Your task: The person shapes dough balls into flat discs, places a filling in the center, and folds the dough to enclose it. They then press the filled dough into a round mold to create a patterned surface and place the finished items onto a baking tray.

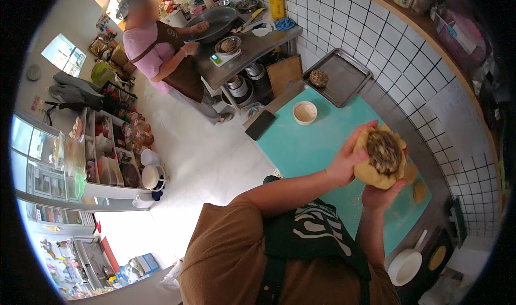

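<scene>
Both hands hold a round of yellow dough [367,177] with a dark, chunky filling [384,151] showing in its open middle. My left hand [346,159] grips the left side, its thumb at the filling's edge. Beneath and along the near right side, my right hand [381,194] supports the dough. The dough's underside is hidden. It is held above a turquoise mat [318,143] dusted with flour. Two small flat dough pieces lie right of my hands, the nearer one [419,192] fully visible. A white bowl of pale powder [305,113] stands on the mat.
A metal tray [342,77] holds one filling ball [319,78]. A dark phone-like slab [260,125] lies at the mat's left edge. A white pan [405,266] stands near right. Across the floor, a co-worker [161,59] stands by a scale [225,57] bearing a bowl of filling.
</scene>
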A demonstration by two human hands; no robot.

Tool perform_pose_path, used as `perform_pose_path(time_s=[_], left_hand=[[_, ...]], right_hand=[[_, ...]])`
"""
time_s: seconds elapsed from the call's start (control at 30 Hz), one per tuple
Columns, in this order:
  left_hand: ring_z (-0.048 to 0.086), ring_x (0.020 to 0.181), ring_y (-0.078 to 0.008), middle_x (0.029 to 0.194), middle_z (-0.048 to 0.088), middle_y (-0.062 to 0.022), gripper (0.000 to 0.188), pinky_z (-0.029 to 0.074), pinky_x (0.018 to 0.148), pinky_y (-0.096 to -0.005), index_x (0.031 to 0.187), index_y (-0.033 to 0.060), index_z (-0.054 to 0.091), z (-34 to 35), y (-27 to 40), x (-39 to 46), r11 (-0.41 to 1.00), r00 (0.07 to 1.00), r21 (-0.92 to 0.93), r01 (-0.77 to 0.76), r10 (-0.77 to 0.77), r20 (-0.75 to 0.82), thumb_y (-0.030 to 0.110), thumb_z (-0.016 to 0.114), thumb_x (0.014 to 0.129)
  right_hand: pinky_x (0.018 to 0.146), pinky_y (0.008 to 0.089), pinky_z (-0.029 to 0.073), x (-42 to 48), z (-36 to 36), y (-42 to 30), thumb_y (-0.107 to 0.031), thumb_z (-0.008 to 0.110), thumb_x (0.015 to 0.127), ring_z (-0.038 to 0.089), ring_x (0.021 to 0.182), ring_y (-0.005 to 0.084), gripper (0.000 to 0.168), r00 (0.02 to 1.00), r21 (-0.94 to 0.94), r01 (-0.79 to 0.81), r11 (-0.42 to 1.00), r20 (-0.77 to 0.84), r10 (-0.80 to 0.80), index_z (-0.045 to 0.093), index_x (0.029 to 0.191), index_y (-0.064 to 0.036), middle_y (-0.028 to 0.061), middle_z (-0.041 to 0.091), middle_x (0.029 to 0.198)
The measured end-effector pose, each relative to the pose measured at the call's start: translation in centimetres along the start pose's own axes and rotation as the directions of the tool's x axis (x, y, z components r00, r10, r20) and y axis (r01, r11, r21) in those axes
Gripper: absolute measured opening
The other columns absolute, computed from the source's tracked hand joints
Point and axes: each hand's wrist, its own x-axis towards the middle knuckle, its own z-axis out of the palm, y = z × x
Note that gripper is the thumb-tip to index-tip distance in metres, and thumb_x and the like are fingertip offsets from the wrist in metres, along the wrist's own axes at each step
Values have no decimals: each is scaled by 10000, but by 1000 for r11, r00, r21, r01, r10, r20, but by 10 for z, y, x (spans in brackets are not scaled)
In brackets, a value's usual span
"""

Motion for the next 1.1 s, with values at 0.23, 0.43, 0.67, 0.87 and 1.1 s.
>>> perform_pose_path(time_s=[0.23, 0.43, 0.67, 0.87, 1.1], left_hand=[[504, 1351, -221, 1450, 508, -119, 937, 406, 1155, -387, 1574, 17, 297, 18, 17, 8, 943, 991, 330, 39, -79, 108, 423, 799, 894], [384, 1476, -361, 1566, 389, -255, 1158, 355, 1202, -441, 1614, -34, 166, -3, 20, 15, 569, 999, 822, 18, 14, -31, 359, 884, 794], [200, 1556, -342, 1664, 184, -197, 1672, 219, 1266, -483, 1629, -4, -35, 2, 5, -6, 552, 996, 830, -80, 68, 51, 518, 1041, 461], [379, 1470, -309, 1591, 303, -163, 1636, 348, 1217, -467, 1619, 8, 75, -2, 10, -8, 685, 996, 724, -84, 47, 71, 502, 1058, 408], [321, 1527, -332, 1661, 261, -201, 1574, 311, 1237, -462, 1649, 57, 81, 5, 48, 16, 149, 954, 972, -180, -213, 209, 298, 1075, 452]], right_hand=[[1175, 471, 421, -11, 2, 6, -685, 464, 989, 463, 1438, 326, 889, 986, 74, -43, 996, -159, 55, 267, 1612, -83, 140, 424, 1570], [1197, 489, 389, 1, -12, 2, -702, 370, 1026, 472, 1434, 338, 821, 950, 392, -161, 906, -188, 250, 358, 1575, -92, 155, 491, 1530], [1233, 511, 322, 6, 15, -9, -759, 530, 934, 369, 1497, 349, 992, 992, 60, 124, 991, -4, -124, 274, 1617, -87, 171, 350, 1627], [1220, 462, 337, 17, 1, -9, -636, 602, 966, 384, 1486, 313, 960, 996, 129, -84, 988, -17, 87, 240, 1623, -37, 165, 359, 1620], [1194, 454, 389, 10, -8, -6, -512, 663, 974, 467, 1424, 297, 898, 972, 288, -114, 951, -166, 167, 255, 1618, -38, 134, 420, 1572]])
